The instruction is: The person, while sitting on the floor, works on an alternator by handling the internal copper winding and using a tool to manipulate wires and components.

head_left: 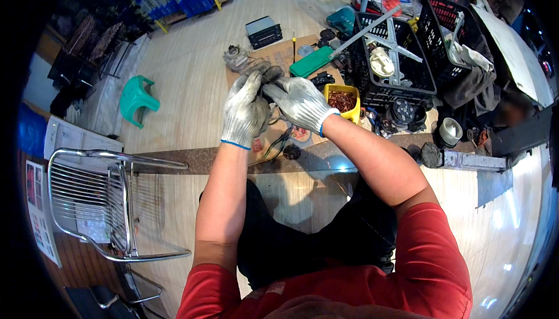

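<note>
My left hand (243, 108) and my right hand (300, 99), both in white knit gloves with dark grey palms, meet over a flattened cardboard sheet (273, 54). Their fingers are curled together around something small and dark; the gloves hide most of it, so its kind cannot be made out. Just beyond the left fingers sits a grey metal motor-like part (235, 58). Pliers (279, 143) lie on the cardboard, nearer to me than the hands. Close to the right wrist stands a yellow tub (328, 90) holding copper-coloured scraps (343, 102).
Beyond the hands lie a green box (313, 61) and a black box-shaped unit (264, 39). Black plastic crates (402, 93) with parts stand at the right, near a white fan wheel (449, 131). A green stool (138, 100) and a metal chair (123, 208) are at the left.
</note>
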Demonstrator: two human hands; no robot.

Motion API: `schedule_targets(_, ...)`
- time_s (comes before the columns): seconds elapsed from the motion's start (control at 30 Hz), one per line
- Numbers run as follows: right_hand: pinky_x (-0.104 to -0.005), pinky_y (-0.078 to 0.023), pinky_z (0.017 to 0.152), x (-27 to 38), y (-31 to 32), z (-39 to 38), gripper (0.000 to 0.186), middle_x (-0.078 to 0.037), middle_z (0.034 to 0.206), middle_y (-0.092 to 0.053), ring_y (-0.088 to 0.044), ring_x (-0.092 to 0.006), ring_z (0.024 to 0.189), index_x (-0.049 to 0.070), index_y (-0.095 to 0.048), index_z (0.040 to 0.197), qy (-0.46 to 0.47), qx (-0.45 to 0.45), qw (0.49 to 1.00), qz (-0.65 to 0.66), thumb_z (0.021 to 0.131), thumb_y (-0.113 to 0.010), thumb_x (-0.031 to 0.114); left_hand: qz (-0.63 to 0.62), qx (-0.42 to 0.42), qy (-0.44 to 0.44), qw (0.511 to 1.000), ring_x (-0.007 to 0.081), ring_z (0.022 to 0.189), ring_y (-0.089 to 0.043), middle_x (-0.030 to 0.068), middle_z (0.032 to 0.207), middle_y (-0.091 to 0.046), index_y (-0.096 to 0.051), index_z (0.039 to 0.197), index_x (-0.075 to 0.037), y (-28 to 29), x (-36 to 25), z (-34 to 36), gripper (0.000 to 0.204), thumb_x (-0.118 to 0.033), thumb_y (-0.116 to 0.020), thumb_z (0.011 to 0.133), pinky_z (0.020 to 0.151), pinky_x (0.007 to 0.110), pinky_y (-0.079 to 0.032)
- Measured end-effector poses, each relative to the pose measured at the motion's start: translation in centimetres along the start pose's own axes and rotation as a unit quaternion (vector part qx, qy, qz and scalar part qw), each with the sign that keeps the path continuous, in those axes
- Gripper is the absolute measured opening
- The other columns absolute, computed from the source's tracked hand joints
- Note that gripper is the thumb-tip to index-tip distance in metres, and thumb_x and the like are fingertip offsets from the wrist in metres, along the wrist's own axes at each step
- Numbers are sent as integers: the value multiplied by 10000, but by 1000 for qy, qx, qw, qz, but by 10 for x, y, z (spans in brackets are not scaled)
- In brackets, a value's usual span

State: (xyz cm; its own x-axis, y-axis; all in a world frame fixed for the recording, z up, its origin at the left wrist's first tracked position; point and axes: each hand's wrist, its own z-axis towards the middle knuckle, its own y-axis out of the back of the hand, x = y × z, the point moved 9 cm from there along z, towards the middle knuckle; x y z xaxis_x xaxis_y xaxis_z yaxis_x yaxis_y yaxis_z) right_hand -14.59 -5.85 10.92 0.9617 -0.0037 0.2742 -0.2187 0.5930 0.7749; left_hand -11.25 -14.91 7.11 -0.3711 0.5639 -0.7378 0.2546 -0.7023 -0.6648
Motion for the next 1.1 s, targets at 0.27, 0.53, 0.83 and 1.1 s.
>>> schedule_targets(0.27,-356,-502,730,-21,-1,-7,393,-181,853,-688,-651,-243,752,-29,-690,1062,-279,103,911,286,947,-568,326,-59,-124,-55,989,311,1001,-653,157,1053,-665,-581,1166,-18,17,-17,-1,258,-216,-546,1004,859,458,-547)
schedule_targets(0.53,-327,-487,652,-26,1,-14,355,-114,777,-650,-603,-190,674,-18,-698,1045,-269,102,896,339,939,-582,300,-88,-155,-68,982,349,1066,-643,137,1099,-675,-619,1139,-60,32,-33,-1,258,-262,-537,1001,910,524,-532)
schedule_targets(0.83,-353,-489,664,-50,-22,-29,320,-144,784,-674,-611,-245,688,36,-699,1000,-275,218,840,414,917,-613,333,-41,26,27,998,331,920,-696,130,987,-705,-624,1147,-31,7,-25,-5,265,-231,-541,995,808,495,-571)
schedule_targets(1.1,-290,-459,544,-78,6,-20,343,-47,671,-612,-555,-125,593,-36,-709,937,-301,193,903,239,885,-644,296,316,1,185,930,255,825,-710,173,934,-708,-611,1125,77,1,2,-26,330,-214,-606,970,738,375,-585)
